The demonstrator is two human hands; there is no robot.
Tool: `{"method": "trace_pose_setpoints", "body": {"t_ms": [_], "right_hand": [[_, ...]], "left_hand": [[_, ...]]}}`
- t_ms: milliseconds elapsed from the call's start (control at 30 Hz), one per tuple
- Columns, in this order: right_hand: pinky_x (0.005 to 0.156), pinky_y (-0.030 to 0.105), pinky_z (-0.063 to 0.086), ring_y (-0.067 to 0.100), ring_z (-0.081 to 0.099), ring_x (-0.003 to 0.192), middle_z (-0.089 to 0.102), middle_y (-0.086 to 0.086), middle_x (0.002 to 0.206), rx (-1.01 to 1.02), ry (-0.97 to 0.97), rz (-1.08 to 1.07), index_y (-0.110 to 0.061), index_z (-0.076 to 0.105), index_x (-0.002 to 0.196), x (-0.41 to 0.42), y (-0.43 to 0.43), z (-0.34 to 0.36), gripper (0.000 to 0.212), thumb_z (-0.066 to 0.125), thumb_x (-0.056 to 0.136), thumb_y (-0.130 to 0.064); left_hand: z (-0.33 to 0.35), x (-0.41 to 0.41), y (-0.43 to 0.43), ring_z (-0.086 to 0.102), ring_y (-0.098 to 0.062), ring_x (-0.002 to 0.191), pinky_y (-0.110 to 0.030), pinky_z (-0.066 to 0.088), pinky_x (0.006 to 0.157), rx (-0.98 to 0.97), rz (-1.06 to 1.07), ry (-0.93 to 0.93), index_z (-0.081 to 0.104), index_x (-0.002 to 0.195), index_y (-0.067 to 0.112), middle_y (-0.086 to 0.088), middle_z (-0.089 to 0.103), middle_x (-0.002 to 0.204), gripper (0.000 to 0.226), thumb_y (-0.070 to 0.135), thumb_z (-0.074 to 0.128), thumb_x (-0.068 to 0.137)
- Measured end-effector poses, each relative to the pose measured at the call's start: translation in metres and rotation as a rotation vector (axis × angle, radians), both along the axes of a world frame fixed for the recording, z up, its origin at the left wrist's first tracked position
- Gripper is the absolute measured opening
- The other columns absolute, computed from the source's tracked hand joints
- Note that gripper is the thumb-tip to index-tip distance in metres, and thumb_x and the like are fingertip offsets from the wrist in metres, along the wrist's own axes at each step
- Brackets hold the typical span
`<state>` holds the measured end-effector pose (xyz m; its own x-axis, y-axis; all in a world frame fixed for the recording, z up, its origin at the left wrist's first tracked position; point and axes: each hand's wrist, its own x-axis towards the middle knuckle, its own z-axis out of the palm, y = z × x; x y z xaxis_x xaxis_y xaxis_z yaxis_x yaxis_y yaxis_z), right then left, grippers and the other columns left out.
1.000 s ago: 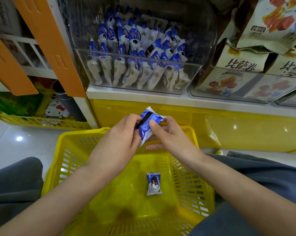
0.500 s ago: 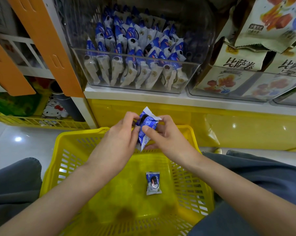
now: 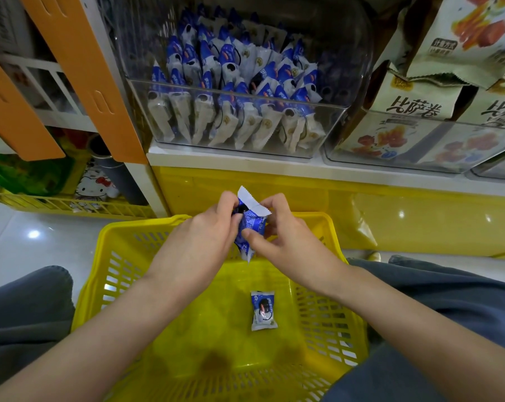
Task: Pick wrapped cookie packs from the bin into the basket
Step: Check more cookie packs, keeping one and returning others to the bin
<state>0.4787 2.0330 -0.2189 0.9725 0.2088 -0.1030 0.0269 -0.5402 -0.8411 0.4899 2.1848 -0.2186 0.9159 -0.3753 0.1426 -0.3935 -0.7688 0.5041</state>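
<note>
A blue and white cookie pack (image 3: 251,224) is held upright above the far edge of the yellow basket (image 3: 123,256). My left hand (image 3: 199,242) pinches its left side and my right hand (image 3: 286,242) pinches its right side with thumb and fingers. One more wrapped cookie pack (image 3: 263,310) lies flat on the basket floor. The clear bin (image 3: 326,132) on the shelf above is full of several standing packs of the same kind (image 3: 231,82).
A second clear bin (image 3: 419,163) at the right holds large green snack bags. The yellow shelf base (image 3: 390,216) rises just behind the basket. Orange shelf posts (image 3: 80,68) stand at the left. My knees flank the basket on a white tiled floor (image 3: 19,242).
Both hands have turned the pack between them so that it now stands more upright, its white end pointing up. The pack on the basket floor has not moved.
</note>
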Motion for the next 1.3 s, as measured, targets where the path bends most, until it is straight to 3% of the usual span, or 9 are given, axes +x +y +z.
{"method": "trace_pose_setpoints", "body": {"t_ms": [167, 300, 433, 567, 733, 900, 1067, 1167, 1300], "right_hand": [[0.065, 0.024, 0.05, 0.012, 0.064, 0.084, 0.066, 0.004, 0.105, -0.041, -0.03, 0.052, -0.014, 0.037, 0.109, -0.002, -0.001, 0.0, 0.029, 0.057, 0.09, -0.023], [0.063, 0.019, 0.049, 0.002, 0.062, 0.079, 0.064, -0.005, 0.107, 0.001, -0.009, 0.002, -0.021, 0.039, 0.11, 0.001, -0.002, -0.001, 0.03, 0.059, 0.089, -0.028], [0.065, 0.015, 0.048, -0.004, 0.056, 0.076, 0.057, -0.019, 0.096, 0.038, -0.05, -0.131, -0.027, 0.04, 0.11, 0.005, -0.004, -0.001, 0.044, 0.07, 0.078, -0.036], [0.064, 0.016, 0.038, 0.001, 0.047, 0.079, 0.046, -0.012, 0.095, -0.231, -0.168, -0.165, -0.019, 0.045, 0.117, 0.005, -0.009, -0.002, 0.06, 0.07, 0.069, -0.043], [0.077, 0.021, 0.035, 0.012, 0.04, 0.093, 0.041, -0.005, 0.098, -0.366, -0.233, -0.07, -0.015, 0.052, 0.113, 0.004, -0.008, 0.0, 0.062, 0.074, 0.066, -0.048], [0.077, 0.016, 0.041, 0.011, 0.054, 0.098, 0.056, -0.002, 0.109, -0.182, -0.097, -0.043, -0.017, 0.047, 0.116, 0.008, -0.009, 0.005, 0.061, 0.075, 0.068, -0.044], [0.078, 0.021, 0.036, 0.018, 0.052, 0.104, 0.057, 0.002, 0.115, -0.395, -0.301, -0.004, -0.013, 0.047, 0.122, 0.003, -0.006, 0.007, 0.06, 0.072, 0.074, -0.039], [0.079, 0.019, 0.033, 0.017, 0.05, 0.1, 0.058, 0.004, 0.112, -0.404, -0.375, 0.044, -0.01, 0.049, 0.122, 0.005, -0.007, 0.009, 0.061, 0.071, 0.074, -0.04], [0.07, 0.028, 0.047, 0.006, 0.053, 0.08, 0.062, -0.01, 0.1, -0.188, -0.202, -0.055, -0.025, 0.053, 0.112, 0.007, -0.006, 0.014, 0.049, 0.048, 0.078, -0.06]], "left_hand": [[-0.003, -0.001, 0.001, 0.057, -0.029, 0.068, -0.04, 0.043, 0.052, -0.019, -0.017, -0.001, 0.034, 0.099, 0.017, 0.0, 0.055, 0.078, 0.013, 0.03, 0.032, 0.096], [-0.007, 0.002, -0.001, 0.053, -0.02, 0.061, -0.033, 0.041, 0.052, -0.236, 0.05, 0.095, 0.038, 0.095, 0.019, 0.002, 0.054, 0.067, 0.007, 0.026, 0.036, 0.096], [-0.001, 0.006, -0.011, 0.064, -0.018, 0.084, -0.037, 0.054, 0.074, -0.629, 0.119, 0.371, 0.052, 0.1, 0.027, 0.001, 0.068, 0.09, 0.013, 0.03, 0.039, 0.096], [0.004, -0.001, -0.02, 0.062, -0.004, 0.096, -0.027, 0.053, 0.085, -0.876, 0.014, 0.7, 0.056, 0.107, 0.029, 0.007, 0.066, 0.102, 0.035, 0.044, 0.049, 0.076], [0.004, 0.003, -0.021, 0.061, 0.0, 0.081, -0.016, 0.052, 0.069, -0.897, 0.098, 0.669, 0.057, 0.104, 0.017, -0.001, 0.064, 0.097, 0.015, 0.017, 0.047, 0.093], [0.0, 0.007, -0.017, 0.066, -0.004, 0.075, -0.018, 0.054, 0.063, -0.946, 0.187, 0.669, 0.063, 0.096, 0.017, -0.004, 0.07, 0.091, 0.03, 0.022, 0.034, 0.099], [0.0, 0.013, -0.016, 0.067, -0.008, 0.07, -0.021, 0.055, 0.057, -1.101, 0.314, 0.821, 0.065, 0.089, 0.013, -0.004, 0.072, 0.083, 0.031, 0.023, 0.038, 0.098], [0.002, 0.017, -0.012, 0.069, -0.012, 0.076, -0.023, 0.056, 0.061, -1.089, 0.26, 0.883, 0.066, 0.094, 0.01, -0.006, 0.073, 0.087, 0.031, 0.024, 0.039, 0.098], [0.006, 0.018, -0.014, 0.062, -0.012, 0.063, -0.021, 0.052, 0.055, -0.885, 0.227, 0.657, 0.065, 0.082, 0.006, -0.009, 0.065, 0.072, 0.03, 0.015, 0.041, 0.097]]}}
